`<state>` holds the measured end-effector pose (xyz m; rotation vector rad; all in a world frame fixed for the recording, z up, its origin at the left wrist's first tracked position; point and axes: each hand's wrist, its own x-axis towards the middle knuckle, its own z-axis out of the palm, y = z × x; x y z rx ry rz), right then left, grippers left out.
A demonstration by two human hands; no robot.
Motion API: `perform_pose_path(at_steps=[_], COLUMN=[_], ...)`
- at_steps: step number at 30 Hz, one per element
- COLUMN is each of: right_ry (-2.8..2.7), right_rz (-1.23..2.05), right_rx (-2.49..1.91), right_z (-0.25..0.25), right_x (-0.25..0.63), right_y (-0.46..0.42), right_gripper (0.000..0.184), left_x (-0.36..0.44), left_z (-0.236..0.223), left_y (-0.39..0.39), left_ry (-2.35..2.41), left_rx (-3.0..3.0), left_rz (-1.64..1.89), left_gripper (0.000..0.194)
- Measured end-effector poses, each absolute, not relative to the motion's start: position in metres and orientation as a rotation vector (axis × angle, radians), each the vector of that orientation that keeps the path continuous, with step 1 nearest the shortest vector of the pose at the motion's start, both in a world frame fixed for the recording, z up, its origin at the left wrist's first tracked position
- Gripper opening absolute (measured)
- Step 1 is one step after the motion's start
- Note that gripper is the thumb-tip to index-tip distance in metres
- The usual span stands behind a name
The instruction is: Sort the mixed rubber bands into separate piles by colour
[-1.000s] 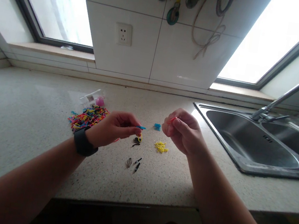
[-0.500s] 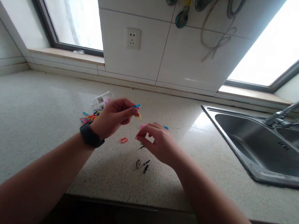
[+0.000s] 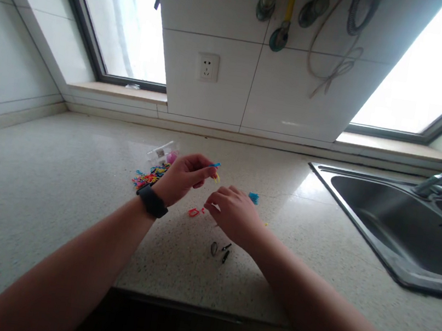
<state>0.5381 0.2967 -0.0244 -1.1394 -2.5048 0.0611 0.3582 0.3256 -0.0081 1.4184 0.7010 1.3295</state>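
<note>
My left hand, with a black watch on its wrist, is raised above the counter. Its thumb and finger pinch small thin pieces, one blue and one yellow; their kind is too small to tell. My right hand is low over the counter, thumb and fingertips together. A tiny red bit shows at its fingertips, and I cannot tell whether it is held. Just left of it lies a red loop-like piece. Behind my left hand is a pile of small multicoloured pieces.
A clear plastic bag lies behind the pile. Blue pieces sit beyond my right hand. Several small black pieces lie nearer the counter's front edge. A steel sink with a tap is at the right.
The whole view has shifted, so the counter appears further right and slightly lower. My right hand shows a tiny red bit by its fingertips, near the red piece. My left hand keeps its pinch.
</note>
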Motion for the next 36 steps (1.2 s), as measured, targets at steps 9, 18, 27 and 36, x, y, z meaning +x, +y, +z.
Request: perform_pose_path(at_steps=[9, 18, 27, 36], right_ry=[-1.83, -1.7, -1.661, -1.414], right_rz=[0.847, 0.929, 0.893, 0.723], right_rx=[-0.836, -0.788, -0.74, -0.792], right_z=[-0.016, -0.01, 0.01, 0.01], right_x=[0.56, 0.558, 0.578, 0.61], right_y=[0.297, 0.292, 0.291, 0.32], right_gripper=[0.02, 0.018, 0.014, 0.019], left_x=[0.365, 0.371, 0.369, 0.382], left_z=[-0.006, -0.006, -0.004, -0.016], left_y=[0.314, 0.308, 0.306, 0.309], left_ry=[0.652, 0.619, 0.636, 0.711], left_rx=[1.399, 1.455, 1.414, 1.627], left_rz=[1.347, 1.307, 1.318, 1.1], left_gripper=[0.017, 0.017, 0.018, 0.024])
